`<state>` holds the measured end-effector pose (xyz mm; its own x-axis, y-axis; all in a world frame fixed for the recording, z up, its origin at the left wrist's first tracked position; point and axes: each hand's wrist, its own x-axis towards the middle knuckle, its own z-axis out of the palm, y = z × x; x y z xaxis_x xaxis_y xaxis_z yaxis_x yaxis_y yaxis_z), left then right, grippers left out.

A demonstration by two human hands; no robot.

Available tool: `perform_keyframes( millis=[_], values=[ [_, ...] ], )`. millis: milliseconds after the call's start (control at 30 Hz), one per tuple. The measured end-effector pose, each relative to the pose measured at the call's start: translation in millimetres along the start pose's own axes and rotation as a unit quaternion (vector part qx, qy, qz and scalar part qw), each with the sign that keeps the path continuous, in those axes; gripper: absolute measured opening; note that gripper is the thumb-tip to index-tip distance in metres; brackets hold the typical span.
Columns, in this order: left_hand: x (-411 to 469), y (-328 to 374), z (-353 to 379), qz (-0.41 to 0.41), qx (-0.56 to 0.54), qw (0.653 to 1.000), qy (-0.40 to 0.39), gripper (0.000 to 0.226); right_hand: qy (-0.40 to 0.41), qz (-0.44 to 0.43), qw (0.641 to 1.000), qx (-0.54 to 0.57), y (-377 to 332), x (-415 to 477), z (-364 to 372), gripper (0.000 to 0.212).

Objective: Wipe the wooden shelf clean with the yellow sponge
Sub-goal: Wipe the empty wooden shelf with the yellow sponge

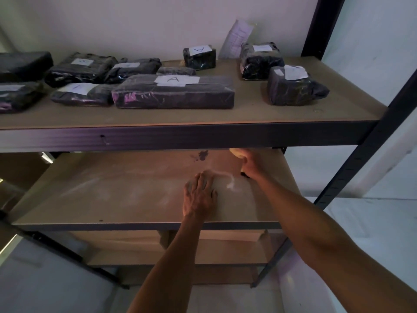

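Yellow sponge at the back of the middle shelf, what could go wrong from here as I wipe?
1. The right hand holds the yellow sponge right under the upper shelf's front beam, so knuckles could knock it.
2. The dark stain beside the sponge may smear across the wooden shelf rather than lift.
3. The left hand rests flat by the white residue and could drag it around.

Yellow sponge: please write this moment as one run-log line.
right hand: grips yellow sponge, beside dark stain | left hand: flat on wooden shelf | white smear: between hands
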<state>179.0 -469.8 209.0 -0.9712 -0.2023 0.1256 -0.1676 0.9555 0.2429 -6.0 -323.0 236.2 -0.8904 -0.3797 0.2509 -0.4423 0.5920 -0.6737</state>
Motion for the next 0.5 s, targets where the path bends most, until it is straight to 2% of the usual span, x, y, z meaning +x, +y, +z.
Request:
perform_keyframes(
  millis=[67,233,300,367,400,433,467,500],
  values=[
    [0.9,-0.7,1.6,-0.003,0.002,1.0,-0.001,0.057,-0.03,0.029,0.999,-0.012,-4.6,0.3,4.3,0.049],
    [-0.2,1.1,0.8,-0.009,0.004,1.0,-0.006,0.058,-0.186,-0.114,0.975,-0.028,-44.2,-26.9,27.6,0.047],
    [1.1,0.2,1.7,-0.01,-0.001,1.0,-0.008,0.057,-0.138,-0.114,0.984,-0.013,-21.3,-15.8,20.2,0.046],
    [1.9,-1.3,3.6,-0.009,-0.004,1.0,-0.009,0.056,-0.031,-0.031,0.998,-0.051,29.6,6.2,6.8,0.053],
    [2.0,-1.8,4.5,-0.007,-0.003,1.0,-0.009,0.056,-0.012,0.017,0.997,-0.076,48.9,10.5,-0.3,0.057],
    [2.2,-2.3,5.0,-0.006,0.0,1.0,-0.01,0.056,-0.012,0.05,0.995,-0.086,63.3,12.2,0.2,0.058],
    [2.7,-2.6,5.1,-0.004,0.003,1.0,-0.01,0.056,-0.028,0.065,0.996,-0.048,63.6,8.5,7.7,0.056],
    [3.4,-2.3,4.7,-0.004,0.007,1.0,-0.009,0.057,-0.044,0.049,0.997,-0.031,42.0,-5.2,13.1,0.053]
  ],
)
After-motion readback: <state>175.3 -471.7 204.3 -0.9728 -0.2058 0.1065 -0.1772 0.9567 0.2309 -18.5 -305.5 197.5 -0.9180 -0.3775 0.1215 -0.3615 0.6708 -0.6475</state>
